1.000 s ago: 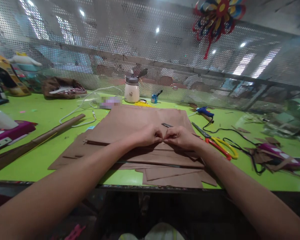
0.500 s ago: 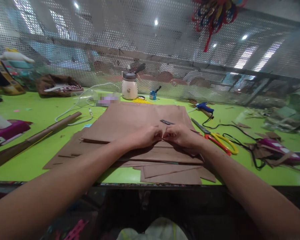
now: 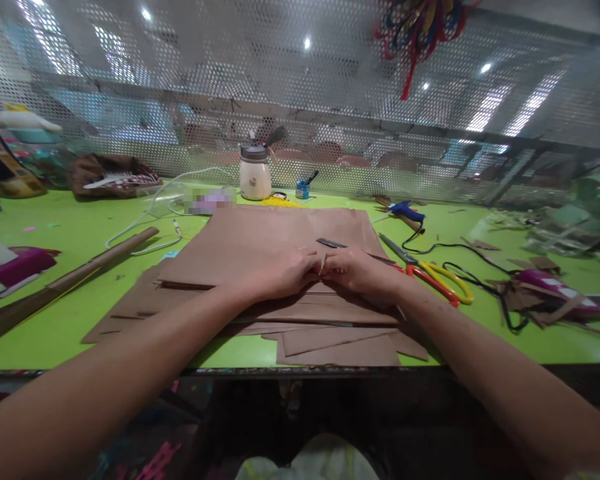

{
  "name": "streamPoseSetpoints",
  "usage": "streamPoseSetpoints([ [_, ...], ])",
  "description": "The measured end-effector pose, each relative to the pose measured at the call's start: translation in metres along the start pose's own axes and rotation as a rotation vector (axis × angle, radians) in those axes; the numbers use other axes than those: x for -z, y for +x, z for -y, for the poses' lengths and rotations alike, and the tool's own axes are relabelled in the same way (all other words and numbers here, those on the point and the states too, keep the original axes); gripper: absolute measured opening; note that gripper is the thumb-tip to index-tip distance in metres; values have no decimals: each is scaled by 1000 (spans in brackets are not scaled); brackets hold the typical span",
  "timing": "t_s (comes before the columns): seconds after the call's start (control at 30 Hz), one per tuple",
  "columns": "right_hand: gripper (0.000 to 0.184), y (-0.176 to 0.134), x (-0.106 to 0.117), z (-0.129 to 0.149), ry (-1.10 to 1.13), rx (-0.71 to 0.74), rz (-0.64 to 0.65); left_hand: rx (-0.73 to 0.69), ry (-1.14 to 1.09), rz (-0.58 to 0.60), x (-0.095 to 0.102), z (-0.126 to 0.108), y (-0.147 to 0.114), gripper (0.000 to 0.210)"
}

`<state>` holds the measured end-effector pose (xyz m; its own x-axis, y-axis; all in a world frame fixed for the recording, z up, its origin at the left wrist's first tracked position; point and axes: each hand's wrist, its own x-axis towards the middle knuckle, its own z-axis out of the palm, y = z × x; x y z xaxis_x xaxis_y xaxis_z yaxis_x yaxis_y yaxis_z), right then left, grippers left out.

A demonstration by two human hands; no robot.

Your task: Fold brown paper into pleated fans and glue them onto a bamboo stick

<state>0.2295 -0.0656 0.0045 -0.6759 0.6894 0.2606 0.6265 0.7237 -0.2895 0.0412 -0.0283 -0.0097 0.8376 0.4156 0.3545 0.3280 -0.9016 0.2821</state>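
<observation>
My left hand (image 3: 297, 270) and my right hand (image 3: 353, 270) meet over a stack of brown paper sheets (image 3: 250, 240), fingertips pinched close together. A thin pale sliver shows between them, too small to name. Just beyond my right hand is a narrow dark metal blade (image 3: 330, 243); the hand hides part of it, and I cannot tell whether it is held. More brown sheets (image 3: 340, 350) lie under the stack and reach toward the front edge. To the right of my right hand lie scissors (image 3: 443, 283) with yellow and orange handles.
A blue glue gun (image 3: 407, 211) and black cord lie at the right, with paper scraps (image 3: 545, 307) farther over. A cream jar (image 3: 255, 179) and small blue pot (image 3: 303, 189) stand behind the stack. At left are a long brown roll (image 3: 103, 258) and white cable (image 3: 130, 233).
The whole view has shifted slightly. Both hands stay pinched together over the paper, and the pale sliver between them shows more clearly now.
</observation>
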Motion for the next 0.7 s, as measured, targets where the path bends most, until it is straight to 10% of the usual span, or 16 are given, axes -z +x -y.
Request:
streamPoseSetpoints([
  [0.7, 16, -17, 9, 0, -175, -74, 67, 68, 99, 104, 10, -3, -3, 19],
])
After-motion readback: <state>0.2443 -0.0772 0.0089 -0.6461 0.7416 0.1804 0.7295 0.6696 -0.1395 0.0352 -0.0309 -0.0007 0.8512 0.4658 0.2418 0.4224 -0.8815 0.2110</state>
